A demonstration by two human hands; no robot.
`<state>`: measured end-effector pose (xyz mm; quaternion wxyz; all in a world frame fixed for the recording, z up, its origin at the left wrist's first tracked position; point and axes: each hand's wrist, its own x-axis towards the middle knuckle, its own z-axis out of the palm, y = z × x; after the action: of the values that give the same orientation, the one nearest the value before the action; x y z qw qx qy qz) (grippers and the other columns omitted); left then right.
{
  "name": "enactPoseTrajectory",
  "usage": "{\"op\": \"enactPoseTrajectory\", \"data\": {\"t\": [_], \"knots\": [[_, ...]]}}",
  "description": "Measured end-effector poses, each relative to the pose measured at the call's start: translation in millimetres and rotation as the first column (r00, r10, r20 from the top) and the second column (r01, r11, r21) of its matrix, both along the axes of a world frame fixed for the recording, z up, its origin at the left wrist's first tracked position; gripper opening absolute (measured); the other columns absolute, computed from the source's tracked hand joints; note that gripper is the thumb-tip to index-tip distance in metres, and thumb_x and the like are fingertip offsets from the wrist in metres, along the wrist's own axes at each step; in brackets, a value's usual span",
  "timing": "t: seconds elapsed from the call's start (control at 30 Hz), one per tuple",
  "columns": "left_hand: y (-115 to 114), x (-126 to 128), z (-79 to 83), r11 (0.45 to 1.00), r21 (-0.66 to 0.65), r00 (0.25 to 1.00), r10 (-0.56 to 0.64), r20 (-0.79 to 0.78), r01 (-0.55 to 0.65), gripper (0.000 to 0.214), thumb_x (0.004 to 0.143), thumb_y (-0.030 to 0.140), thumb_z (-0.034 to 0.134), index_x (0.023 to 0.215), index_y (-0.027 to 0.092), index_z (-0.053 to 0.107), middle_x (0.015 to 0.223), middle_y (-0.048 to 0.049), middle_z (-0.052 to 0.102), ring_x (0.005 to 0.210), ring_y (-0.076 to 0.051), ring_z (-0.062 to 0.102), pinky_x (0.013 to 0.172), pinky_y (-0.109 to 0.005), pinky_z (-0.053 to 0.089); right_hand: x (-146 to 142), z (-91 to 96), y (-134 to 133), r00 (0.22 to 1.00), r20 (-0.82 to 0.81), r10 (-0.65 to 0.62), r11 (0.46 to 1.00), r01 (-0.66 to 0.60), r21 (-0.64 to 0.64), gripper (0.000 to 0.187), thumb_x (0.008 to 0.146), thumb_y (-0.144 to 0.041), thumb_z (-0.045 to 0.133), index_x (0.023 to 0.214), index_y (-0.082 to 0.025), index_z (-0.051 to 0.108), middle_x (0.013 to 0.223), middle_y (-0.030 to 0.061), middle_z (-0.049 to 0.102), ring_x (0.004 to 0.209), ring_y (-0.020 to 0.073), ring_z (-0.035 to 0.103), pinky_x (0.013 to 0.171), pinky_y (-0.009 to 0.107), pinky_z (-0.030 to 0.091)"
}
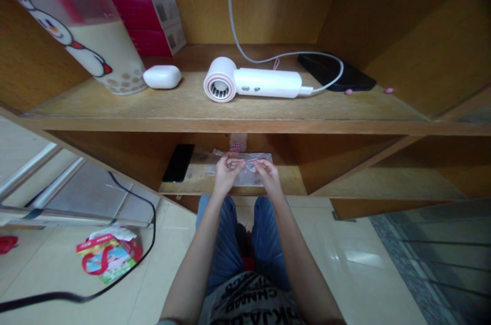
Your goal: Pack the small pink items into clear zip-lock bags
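Left hand (227, 173) and right hand (269, 176) close together, fingers pinched on the top edge of a clear plastic bag (240, 171) lying on the lower shelf (286, 182). Black phone (178, 163) just left of the bag; hair dryer (253, 79) on the shelf above it.

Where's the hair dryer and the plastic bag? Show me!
Hair dryer (268, 83), head view, on its white handle.
Plastic bag (249, 178), head view, on its clear middle.
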<state>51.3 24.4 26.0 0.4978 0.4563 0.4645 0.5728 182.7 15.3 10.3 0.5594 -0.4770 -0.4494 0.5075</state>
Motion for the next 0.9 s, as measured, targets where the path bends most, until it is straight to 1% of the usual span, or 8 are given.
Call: {"op": "enactPoseTrajectory", "data": {"t": [0.13,0.27,0.37,0.5,0.57,0.63,0.77,0.9], "knots": [[-2.9,3.1,8.4,0.999,0.004,0.998,-0.049,-0.028,0.049,0.036,0.059,0.022,0.072,0.088,0.015,0.053,0.068,-0.0005,0.064,0.064,-0.011,0.062,0.061,-0.021,0.049,1.1,2.4,0.4,0.998,-0.008,0.061,0.998,-0.061,0.0,0.022,0.067,-0.041,0.064,0.072,-0.019,0.06,0.066,-0.0002,0.058,0.06,0.0126,0.052,0.054,0.024,0.044],[-5.1,5.8,13.8,0.995,0.004,0.995,-0.1,-0.027,0.1,0.039,0.058,0.023,0.073,0.09,0.015,0.052,0.069,-0.0012,0.065,0.064,-0.012,0.062,0.062,-0.022,0.05,3.3,-1.2,0.7,0.997,0.011,0.082,0.996,-0.083,0.02,0.023,0.069,-0.041,0.062,0.074,-0.019,0.06,0.063,-0.0006,0.058,0.057,0.0121,0.052,0.053,0.023,0.043],[-3.7,5.6,10.9,0.995,0.013,0.994,-0.1,-0.043,0.101,0.042,0.058,0.025,0.073,0.092,0.015,0.05,0.068,-0.0006,0.064,0.062,-0.013,0.062,0.058,-0.023,0.05,3.7,-3.8,-0.1,0.996,0.033,0.078,0.996,-0.08,0.05,0.023,0.07,-0.042,0.061,0.074,-0.019,0.06,0.064,-0.0005,0.059,0.057,0.0123,0.052,0.053,0.023,0.042],[-2.5,4.4,5.7,0.999,0.019,0.996,-0.044,-0.078,0.046,0.048,0.055,0.025,0.075,0.092,0.017,0.045,0.062,0.0014,0.064,0.057,-0.012,0.062,0.056,-0.022,0.049,3.4,-2.6,-2.0,0.992,0.108,0.061,0.995,-0.068,0.071,0.026,0.071,-0.044,0.059,0.073,-0.018,0.061,0.066,0.0011,0.061,0.059,0.0137,0.054,0.055,0.025,0.044],[-3.7,3.8,5.4,0.999,0.009,0.997,-0.043,-0.07,0.044,0.05,0.056,0.026,0.075,0.095,0.016,0.045,0.062,0.0015,0.064,0.055,-0.012,0.062,0.055,-0.022,0.049,4.4,-1.2,-2.7,0.989,0.139,0.059,0.994,-0.071,0.079,0.027,0.071,-0.044,0.059,0.074,-0.018,0.062,0.067,0.0021,0.062,0.06,0.0142,0.054,0.056,0.025,0.045],[-5.5,2.6,6.3,0.998,0.008,0.997,-0.067,-0.043,0.068,0.053,0.057,0.028,0.074,0.1,0.016,0.047,0.065,0.0001,0.066,0.057,-0.013,0.063,0.057,-0.024,0.05,6.5,-0.3,-2.9,0.986,0.153,0.062,0.994,-0.076,0.085,0.027,0.072,-0.044,0.058,0.074,-0.018,0.064,0.068,0.0028,0.063,0.061,0.0144,0.055,0.057,0.026,0.045],[-8.3,-2.2,7.5,0.993,0.006,0.992,-0.121,0.017,0.121,0.057,0.062,0.029,0.071,0.111,0.015,0.048,0.071,-0.003,0.069,0.066,-0.014,0.065,0.066,-0.026,0.051,12.0,-0.2,-2.2,0.985,0.173,0.016,0.994,-0.035,0.103,0.027,0.072,-0.044,0.058,0.072,-0.017,0.066,0.067,0.0029,0.064,0.061,0.0145,0.055,0.058,0.026,0.046],[-9.4,-5.4,6.3,0.995,0.038,0.995,-0.092,0.027,0.091,0.052,0.065,0.026,0.069,0.112,0.015,0.05,0.07,-0.0022,0.069,0.069,-0.014,0.065,0.07,-0.025,0.049,14.3,0.1,-1.5,0.985,0.168,0.031,0.995,-0.047,0.094,0.026,0.072,-0.042,0.06,0.076,-0.018,0.068,0.072,0.0031,0.067,0.064,0.0156,0.058,0.061,0.028,0.047]]}}
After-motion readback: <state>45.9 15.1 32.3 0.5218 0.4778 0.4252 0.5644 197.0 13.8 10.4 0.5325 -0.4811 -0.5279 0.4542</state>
